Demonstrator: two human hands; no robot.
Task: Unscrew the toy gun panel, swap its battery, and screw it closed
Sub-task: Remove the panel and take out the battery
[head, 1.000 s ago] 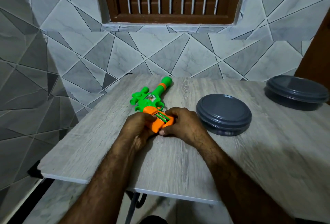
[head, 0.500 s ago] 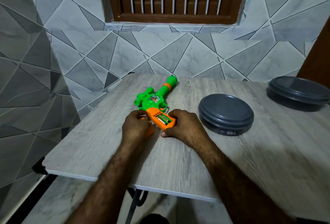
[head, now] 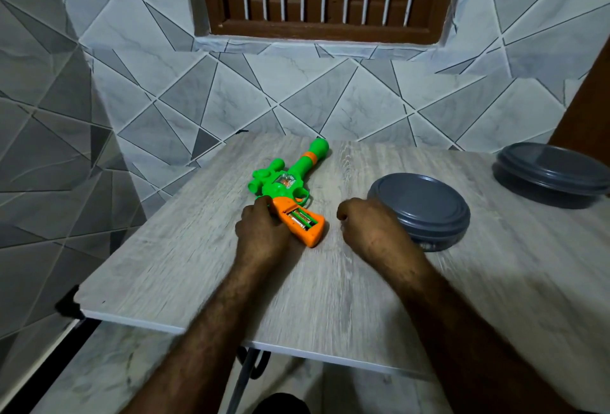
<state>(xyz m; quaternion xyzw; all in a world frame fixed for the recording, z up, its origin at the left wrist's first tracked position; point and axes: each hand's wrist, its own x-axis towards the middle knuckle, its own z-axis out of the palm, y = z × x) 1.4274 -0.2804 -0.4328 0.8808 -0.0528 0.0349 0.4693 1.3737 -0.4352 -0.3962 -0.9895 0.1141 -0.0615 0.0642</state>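
A green toy gun with an orange grip lies on the wooden table, barrel pointing away to the right. Its battery compartment in the grip is uncovered, and batteries show inside. My left hand grips the left side of the orange grip and holds the gun down. My right hand is off the gun, to its right, with the fingers curled in; nothing shows in it. I see no cover panel or screwdriver.
A round dark grey lidded container sits just right of my right hand. A second one stands at the table's far right. A tiled wall runs along the back and left; the table's front edge is near me.
My right hand has let go of the gun's grip and moved right toward the grey container. The compartment with its batteries is now in plain view. My left hand stays on the grip.
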